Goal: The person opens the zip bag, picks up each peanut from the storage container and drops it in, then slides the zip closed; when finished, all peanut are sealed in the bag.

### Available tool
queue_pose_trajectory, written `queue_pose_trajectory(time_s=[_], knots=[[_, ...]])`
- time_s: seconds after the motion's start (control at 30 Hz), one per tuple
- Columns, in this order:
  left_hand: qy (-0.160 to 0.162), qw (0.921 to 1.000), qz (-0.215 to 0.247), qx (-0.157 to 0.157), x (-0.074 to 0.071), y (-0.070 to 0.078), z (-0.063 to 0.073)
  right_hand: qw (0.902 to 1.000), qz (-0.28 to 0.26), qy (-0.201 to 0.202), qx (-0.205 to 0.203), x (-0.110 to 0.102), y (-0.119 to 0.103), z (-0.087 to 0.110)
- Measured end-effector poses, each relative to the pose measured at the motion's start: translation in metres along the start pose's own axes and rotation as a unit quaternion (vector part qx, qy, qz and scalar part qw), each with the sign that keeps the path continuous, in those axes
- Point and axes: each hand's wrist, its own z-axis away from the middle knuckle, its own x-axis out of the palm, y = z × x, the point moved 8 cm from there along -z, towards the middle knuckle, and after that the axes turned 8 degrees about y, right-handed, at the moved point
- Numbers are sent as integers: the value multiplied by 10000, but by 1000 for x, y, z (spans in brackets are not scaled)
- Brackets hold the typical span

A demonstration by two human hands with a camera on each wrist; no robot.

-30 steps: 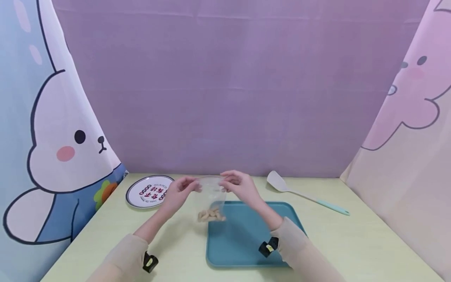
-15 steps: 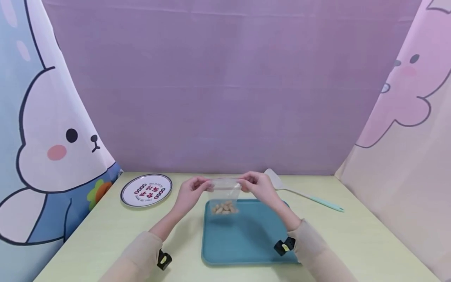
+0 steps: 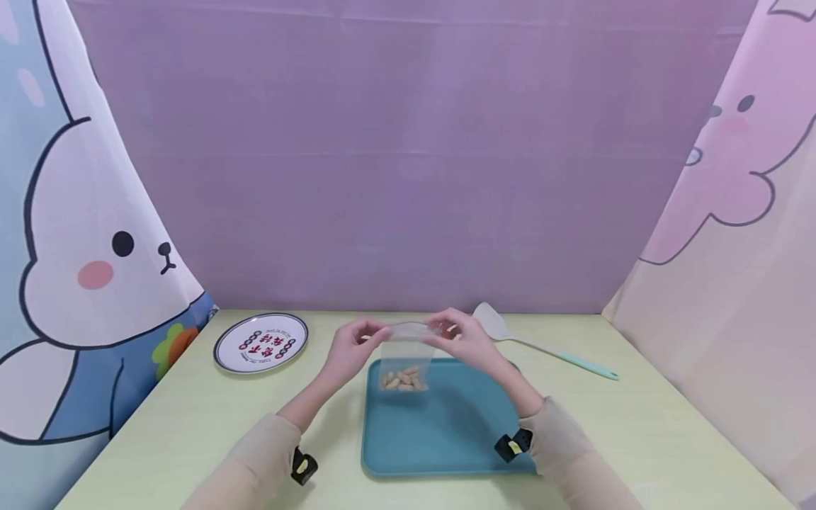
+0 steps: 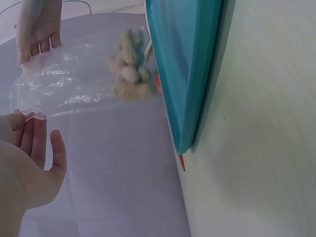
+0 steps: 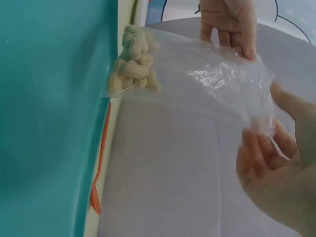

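Observation:
A clear plastic bag (image 3: 406, 354) with several peanuts (image 3: 404, 380) at its bottom hangs upright above the far left part of a teal tray (image 3: 440, 439). My left hand (image 3: 350, 348) pinches the bag's top left corner between thumb and fingers. At the top right corner my right hand (image 3: 464, 340) holds the bag's edge; its fingertips are blurred in the right wrist view. The bag's mouth (image 3: 408, 329) is stretched between both hands. In the left wrist view the peanuts (image 4: 131, 69) lie bunched close to the tray's rim (image 4: 195, 79).
A white plate (image 3: 261, 343) with red lettering and a dark rim lies at the back left. Back right, a pale spatula (image 3: 542, 347) with a mint handle lies aslant. Beyond the tray shows a long orange object (image 5: 101, 168), mostly hidden in the head view.
Both hands and the bag have moved right, from the tray's left edge to over the tray. The head view has also shifted slightly. Over the last half second the right fingers have shifted along the bag's top.

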Motion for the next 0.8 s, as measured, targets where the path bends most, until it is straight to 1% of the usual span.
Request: queue_pose_trajectory(time_s=[0.1, 0.13, 0.2, 0.33, 0.43, 0.57, 0.7, 0.8], knots=[[-81, 9999, 87, 78, 7, -14, -5, 9997, 124, -156, -163, 11, 1, 0], [-112, 9998, 94, 145, 9, -17, -6, 9997, 124, -194, -122, 15, 5, -1], [-183, 9995, 141, 195, 13, -26, -9, 9995, 174, -269, -1, 20, 4, -3], [-246, 9988, 206, 380, 15, -23, -8, 9995, 190, -247, 66, 23, -2, -7], [-256, 9985, 215, 428, 16, -21, -7, 9993, 330, -180, -55, 23, -6, -9], [-281, 9988, 135, 385, 16, -20, -5, 9979, 588, -168, -223, 24, -10, -10], [-260, 9989, 138, 353, 15, -19, -3, 9968, 741, -147, -250, 25, -11, -11], [-233, 9989, 166, 379, 15, -18, -3, 9961, 795, -90, -359, 26, -12, -12]])
